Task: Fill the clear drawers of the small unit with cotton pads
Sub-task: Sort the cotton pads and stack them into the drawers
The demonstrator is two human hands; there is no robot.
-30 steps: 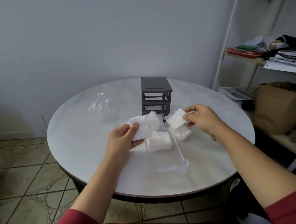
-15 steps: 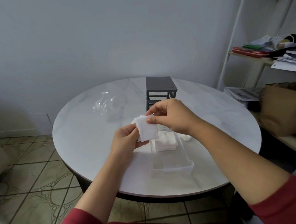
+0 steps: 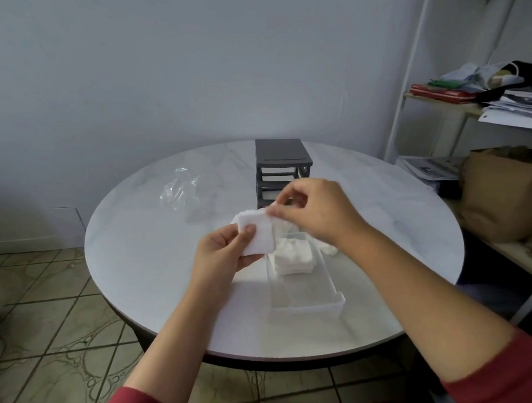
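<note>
Your left hand (image 3: 227, 254) grips a cotton pad stack (image 3: 257, 235); right hand (image 3: 314, 212) pinches its top edge, above clear drawer (image 3: 310, 307).

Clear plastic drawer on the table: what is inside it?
The clear plastic drawer holds a stack of white square cotton pads in its far half; its near half looks bare. The right hand and the pads gripped by the left hand cover its far end.
</note>
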